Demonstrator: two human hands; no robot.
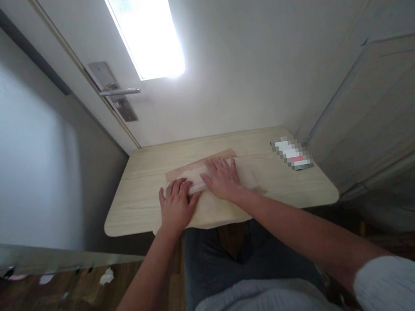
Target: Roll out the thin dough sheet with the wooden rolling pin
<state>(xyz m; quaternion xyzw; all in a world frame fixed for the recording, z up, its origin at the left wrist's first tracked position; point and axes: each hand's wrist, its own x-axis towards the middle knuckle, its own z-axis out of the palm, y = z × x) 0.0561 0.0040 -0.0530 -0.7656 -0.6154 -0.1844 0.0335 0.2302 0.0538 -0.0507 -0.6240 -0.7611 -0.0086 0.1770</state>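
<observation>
A thin pale beige sheet (216,208), cloth or paper, lies on the small wooden-topped table (130,189) and reaches its front edge. Along its far side runs a folded or rolled whitish part (196,177). A tan strip (201,164) lies just behind that. My left hand (176,202) rests on the left part of the sheet, fingers stretched out and slightly bent. Flat on the whitish part, my right hand (222,177) has its fingers apart. What lies under both palms is hidden.
A blurred-out white object (293,153) lies at the table's right end. Behind the table stands a white door (229,68) with a metal handle (121,92) and a bright window. White scraps (106,276) lie on the floor at left.
</observation>
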